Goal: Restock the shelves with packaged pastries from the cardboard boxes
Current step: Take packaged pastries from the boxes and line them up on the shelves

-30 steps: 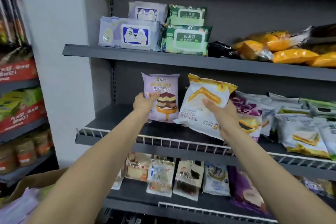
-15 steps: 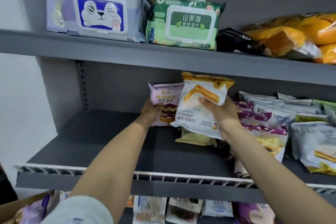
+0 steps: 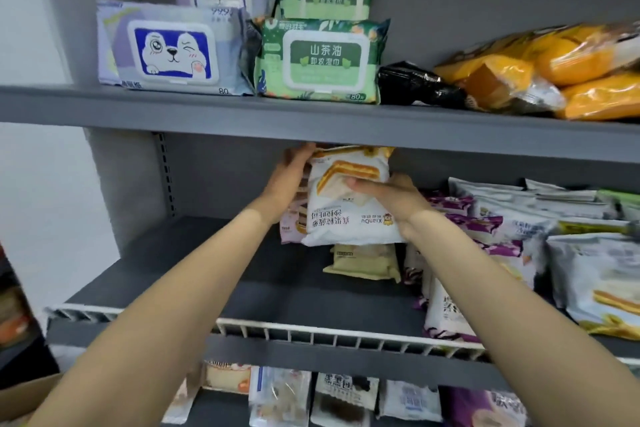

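Observation:
My right hand (image 3: 388, 199) grips a white pastry pack with a yellow sandwich-cake picture (image 3: 349, 211), held upright and upside down deep in the middle shelf (image 3: 214, 281). Behind it stands a pink layered-cake pack (image 3: 292, 224), mostly hidden, with my left hand (image 3: 289, 177) closed on its top left edge. Both packs sit just under the upper shelf's front lip. A cream-coloured pastry pack (image 3: 363, 262) lies flat on the shelf below them. A corner of the cardboard box (image 3: 20, 392) shows at the lower left.
Purple and white pastry packs (image 3: 485, 239) crowd the middle shelf's right side behind a white wire rail (image 3: 311, 331). The upper shelf holds wet-wipe packs (image 3: 173, 52) and orange bagged bread (image 3: 554, 69). More packs fill the lower shelf (image 3: 346, 399).
Both hands have pushed the two packs further back and together; the white pack now covers most of the pink one. The camera has moved closer and tilted upward.

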Available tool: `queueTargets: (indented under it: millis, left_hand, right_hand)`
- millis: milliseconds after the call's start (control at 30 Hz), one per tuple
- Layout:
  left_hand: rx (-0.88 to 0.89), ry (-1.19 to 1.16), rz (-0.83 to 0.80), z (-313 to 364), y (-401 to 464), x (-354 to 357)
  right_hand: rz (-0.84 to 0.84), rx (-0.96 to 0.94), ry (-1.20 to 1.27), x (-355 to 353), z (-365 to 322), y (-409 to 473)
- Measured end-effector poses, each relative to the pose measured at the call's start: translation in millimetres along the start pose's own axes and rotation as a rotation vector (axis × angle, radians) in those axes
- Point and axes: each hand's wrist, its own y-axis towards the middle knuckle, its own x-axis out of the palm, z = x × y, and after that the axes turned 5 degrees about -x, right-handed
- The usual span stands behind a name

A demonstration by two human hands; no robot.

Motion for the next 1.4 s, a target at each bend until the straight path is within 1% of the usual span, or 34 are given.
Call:
queueTargets:
  millis: [33,67,100,167,233,267,300,367,400,433,500,533,600,633,700,733,767,833,867,900,967,1000,1033,1067,1133,1200,1233,1267,1333,1400]
  left_hand:
    - [-0.075,0.016,-0.057,6.5,-12.3,1.1]
    - [-0.106,0.038,-0.067,9.6,-24.5,3.4]
    - [-0.112,0.024,-0.035,11.5,-37.1,6.2]
    - [-0.096,-0.080,0.146,12.7,-60.2,16.2]
    - [-0.103,-0.202,0.338,9.4,-83.9,30.5]
    - [-0.112,-0.270,0.406,5.5,-91.4,37.4]
    - [-0.131,-0.333,0.466,1.1,-98.7,45.0]
    - [-0.173,-0.359,0.575,-6.6,-112.8,68.9]
    - [-0.175,-0.333,0.622,-7.9,-123.6,85.5]
    - [-0.165,-0.296,0.675,-9.3,-132.1,104.0]
    - [-0.115,-0.214,0.734,-8.5,-148.6,144.9]
    - [-0.076,-0.185,0.716,-7.1,-154.9,163.9]
    - [0.012,-0.156,0.599,-3.6,-162.7,196.1]
    - [0.041,-0.105,0.536,0.7,-167.1,209.9]
    - [0.118,0.188,0.457,5.1,-172.2,230.4]
    - [0.180,0.361,0.455,4.1,-173.2,237.1]
    - [0.259,0.522,0.474,0.9,-171.7,243.1]
    - [0.476,0.745,0.508,-4.4,-171.7,256.0]
    - [0.580,0.825,0.467,-6.1,-170.9,262.9]
    - [0.653,0.884,0.389,-6.8,-169.1,270.2]
    - [0.760,0.935,0.209,-5.4,-166.5,287.8]
    - [0.789,0.955,0.142,-6.3,-163.4,296.6]
    - [0.773,0.978,0.086,-7.2,-160.2,305.6]
    - [0.697,0.992,0.022,-8.4,-156.4,314.5]
    - [0.463,0.971,-0.139,-10.0,-148.7,331.4]
    - [0.316,0.885,-0.261,-14.1,-144.0,347.3]
    - [0.274,0.822,-0.281,-17.3,-142.5,354.3]
    - [0.237,0.771,-0.273,-21.1,-141.0,360.8]
    - [0.179,0.735,-0.256,-32.2,-137.4,372.5]
    - [0.139,0.747,-0.295,-44.5,-134.5,382.0]
  right_hand:
    - [-0.057,0.037,0.010,-1.7,-1.6,-7.1]
    - [-0.104,0.065,0.018,-4.8,-2.1,-15.3]
    - [-0.142,0.084,0.034,-9.0,-2.7,-24.0]
    - [-0.224,0.119,0.131,-23.8,-2.9,-40.2]
    - [-0.322,0.146,0.354,-45.4,-1.4,-59.2]
    - [-0.347,0.161,0.499,-57.6,-0.4,-70.0]
    - [-0.350,0.172,0.656,-71.2,1.6,-81.1]
    - [-0.316,0.193,0.929,-97.7,11.3,-101.3]
    - [-0.302,0.199,0.992,-109.8,16.9,-111.9]
    - [-0.293,0.197,0.966,-119.7,21.2,-121.8]
    - [-0.267,0.158,0.778,-136.3,26.8,-136.3]
    - [-0.232,0.117,0.708,-145.9,27.9,-139.9]
    - [-0.075,0.029,0.649,-170.5,22.7,-140.7]
    - [0.014,0.017,0.636,-186.1,19.1,-138.4]
    - [0.163,0.045,0.599,-219.8,13.7,-133.3]
    - [0.237,0.066,0.565,-236.9,14.3,-129.7]
    - [0.312,0.078,0.521,-253.3,16.0,-126.1]
    - [0.434,0.058,0.392,-282.8,20.6,-117.6]
    - [0.483,0.026,0.293,-295.5,22.2,-113.5]
    - [0.513,-0.016,0.158,-307.8,22.2,-110.2]
    - [0.506,-0.110,-0.160,-329.5,17.5,-103.5]
    - [0.468,-0.160,-0.337,-339.6,13.8,-100.2]
    - [0.389,-0.211,-0.525,-348.7,9.8,-96.9]
    - [0.270,-0.261,-0.692,-356.6,6.3,-93.3]
    - [-0.011,-0.295,-0.955,-367.1,1.1,-88.7]
    - [-0.239,-0.236,-1.157,-371.1,3.2,-81.1]
    - [-0.293,-0.189,-1.240,-371.4,7.7,-76.7]
    - [-0.298,-0.165,-1.310,-370.8,14.6,-73.2]
    - [-0.214,-0.194,-1.412,-368.6,34.6,-70.8]
    - [-0.132,-0.221,-1.439,-364.2,56.2,-74.6]
